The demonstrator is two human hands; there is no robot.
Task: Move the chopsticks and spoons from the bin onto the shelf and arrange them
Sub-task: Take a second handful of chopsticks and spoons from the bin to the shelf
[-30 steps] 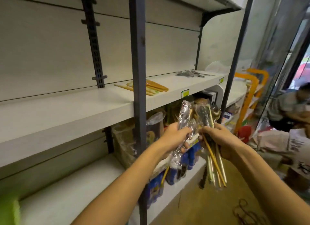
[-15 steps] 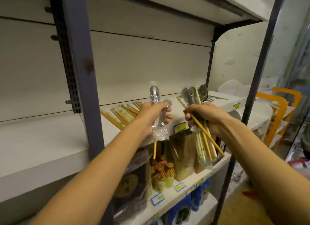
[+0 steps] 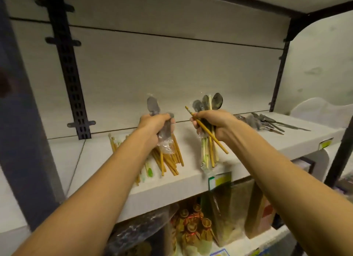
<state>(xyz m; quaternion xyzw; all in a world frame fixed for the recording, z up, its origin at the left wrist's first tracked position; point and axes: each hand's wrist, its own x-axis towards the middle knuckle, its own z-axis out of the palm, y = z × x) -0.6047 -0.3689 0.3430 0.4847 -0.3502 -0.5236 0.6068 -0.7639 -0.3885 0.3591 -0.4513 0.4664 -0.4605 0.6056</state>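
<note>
Over the shelf (image 3: 238, 141) front edge, left hand (image 3: 155, 125) grips a wrapped spoon (image 3: 152, 106), right hand (image 3: 212, 122) clamps chopsticks (image 3: 208, 150) and spoons mid-length (light, stiff, slippery film).

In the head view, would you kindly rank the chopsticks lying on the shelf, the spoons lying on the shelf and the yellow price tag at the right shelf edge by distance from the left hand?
1. Chopsticks on the shelf, just beneath the left hand.
2. Spoons on the shelf, to the right, beyond the right hand.
3. Yellow price tag, far right edge.
</note>
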